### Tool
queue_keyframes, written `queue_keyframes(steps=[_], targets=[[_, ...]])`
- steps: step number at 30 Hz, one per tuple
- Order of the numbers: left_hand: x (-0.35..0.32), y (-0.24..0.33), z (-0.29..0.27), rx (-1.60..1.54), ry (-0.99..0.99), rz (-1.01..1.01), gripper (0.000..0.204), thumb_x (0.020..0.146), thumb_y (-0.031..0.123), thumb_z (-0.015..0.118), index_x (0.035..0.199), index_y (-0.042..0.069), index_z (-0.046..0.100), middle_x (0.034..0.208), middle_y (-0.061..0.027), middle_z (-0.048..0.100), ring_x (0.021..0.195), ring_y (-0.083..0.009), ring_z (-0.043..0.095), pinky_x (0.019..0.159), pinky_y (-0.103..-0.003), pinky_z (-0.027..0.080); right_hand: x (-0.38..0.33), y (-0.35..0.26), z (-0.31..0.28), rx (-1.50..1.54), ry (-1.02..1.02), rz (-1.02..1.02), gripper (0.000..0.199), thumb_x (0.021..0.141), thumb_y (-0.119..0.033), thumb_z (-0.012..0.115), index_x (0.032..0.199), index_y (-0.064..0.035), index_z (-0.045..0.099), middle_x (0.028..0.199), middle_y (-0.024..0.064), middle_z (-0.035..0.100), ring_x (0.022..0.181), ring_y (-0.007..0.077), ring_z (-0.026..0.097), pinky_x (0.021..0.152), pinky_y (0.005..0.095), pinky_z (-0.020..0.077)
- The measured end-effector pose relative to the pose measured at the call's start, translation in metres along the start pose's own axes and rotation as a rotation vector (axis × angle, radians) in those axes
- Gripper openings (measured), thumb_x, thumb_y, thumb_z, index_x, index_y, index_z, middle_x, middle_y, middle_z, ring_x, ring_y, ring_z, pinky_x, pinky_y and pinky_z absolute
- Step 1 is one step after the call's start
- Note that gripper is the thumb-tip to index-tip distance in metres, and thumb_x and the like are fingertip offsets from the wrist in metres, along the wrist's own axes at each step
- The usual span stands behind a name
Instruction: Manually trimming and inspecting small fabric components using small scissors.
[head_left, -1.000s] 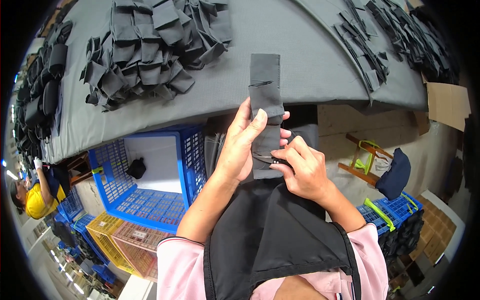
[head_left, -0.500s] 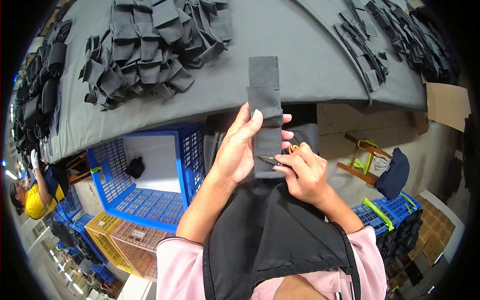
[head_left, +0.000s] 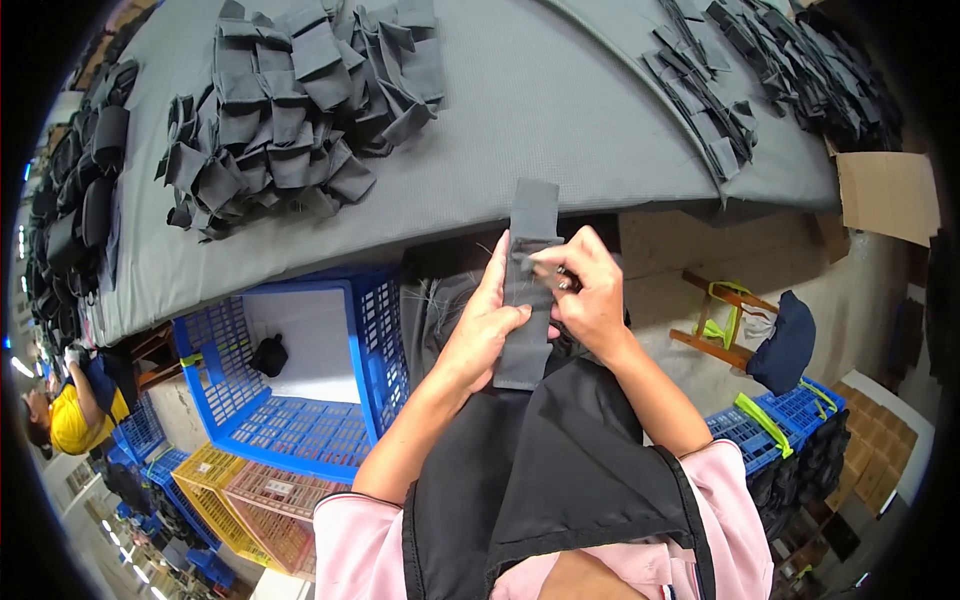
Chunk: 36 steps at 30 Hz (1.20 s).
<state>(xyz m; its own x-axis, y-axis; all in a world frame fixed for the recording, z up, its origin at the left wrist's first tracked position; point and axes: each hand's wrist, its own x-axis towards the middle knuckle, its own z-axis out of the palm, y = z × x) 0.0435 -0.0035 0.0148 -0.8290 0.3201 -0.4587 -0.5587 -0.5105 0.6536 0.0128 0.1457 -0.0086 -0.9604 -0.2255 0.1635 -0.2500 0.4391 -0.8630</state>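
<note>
A long dark grey folded fabric strip (head_left: 525, 350) stands upright in front of my apron, close to the table's near edge. My left hand (head_left: 480, 335) is closed on its left side, thumb across the front. At the strip's right edge, my right hand (head_left: 597, 295) is closed around small scissors (head_left: 566, 283); they are blurred and mostly covered by my fingers. Their tip area meets the upper middle of the strip, where loose threads show. A heap of similar grey fabric strips (head_left: 285, 120) lies on the grey-covered table (head_left: 520, 110).
A blue plastic crate (head_left: 365, 350) with a small black item stands at left, beside yellow and pink crates (head_left: 270, 500). More dark strips (head_left: 800, 85) lie at the table's far right. A wooden stool (head_left: 715, 345) stands at right. A person in yellow (head_left: 80, 420) works at far left.
The fabric strip has come down toward me. My right hand has moved up along it with the scissors, and my left thumb now presses lower on the strip.
</note>
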Motion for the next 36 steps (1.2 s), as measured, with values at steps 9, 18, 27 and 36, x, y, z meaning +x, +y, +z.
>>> queue_keyframes(steps=[9, 18, 27, 36], targets=[[-0.014, -0.014, -0.006, -0.028, 0.025, -0.092, 0.038, 0.094, 0.016, 0.053, 0.12, 0.005, 0.028, 0.113, -0.0177, 0.054, 0.09, -0.0269, 0.064, 0.076, -0.036, 0.054, 0.012, -0.003, 0.002, 0.469, 0.187, 0.258, 0.012, 0.09, -0.008, 0.055, 0.08, -0.0018, 0.051, 0.073, -0.0026, 0.046, 0.062, 0.0037, 0.038, 0.053, 0.0197, 0.0326], [0.0, 0.018, -0.004, 1.32, -0.081, 0.883, 0.044, 0.063, 0.038, 0.078, 0.066, 0.001, 0.054, 0.142, -0.0233, 0.033, 0.134, -0.0415, 0.026, 0.107, -0.055, 0.02, 0.029, 0.006, -0.006, 0.934, -0.3, 0.76, 0.017, 0.086, -0.019, 0.064, 0.088, -0.0021, 0.062, 0.079, 0.0013, 0.06, 0.074, 0.0068, 0.057, 0.063, 0.0253, 0.0484], [0.002, -0.012, -0.031, 0.829, 0.059, 0.532, 0.036, 0.074, 0.033, 0.072, 0.087, 0.001, 0.061, 0.119, -0.0075, 0.06, 0.126, -0.0298, 0.044, 0.107, -0.047, 0.025, -0.003, -0.01, -0.015, 0.537, 0.043, 0.455, 0.021, 0.095, -0.017, 0.049, 0.098, -0.0009, 0.062, 0.071, -0.0009, 0.055, 0.054, 0.0016, 0.041, 0.047, 0.018, 0.0318], [0.001, -0.011, -0.032, 0.543, -0.053, 0.353, 0.064, 0.065, 0.045, 0.079, 0.107, 0.002, 0.059, 0.133, -0.0106, 0.047, 0.138, -0.0345, 0.017, 0.11, -0.047, 0.015, -0.035, -0.026, -0.052, 0.061, -0.06, 0.204, 0.026, 0.072, -0.007, 0.072, 0.095, -0.0043, 0.061, 0.085, 0.0057, 0.064, 0.067, 0.0171, 0.064, 0.062, 0.0282, 0.0492]])
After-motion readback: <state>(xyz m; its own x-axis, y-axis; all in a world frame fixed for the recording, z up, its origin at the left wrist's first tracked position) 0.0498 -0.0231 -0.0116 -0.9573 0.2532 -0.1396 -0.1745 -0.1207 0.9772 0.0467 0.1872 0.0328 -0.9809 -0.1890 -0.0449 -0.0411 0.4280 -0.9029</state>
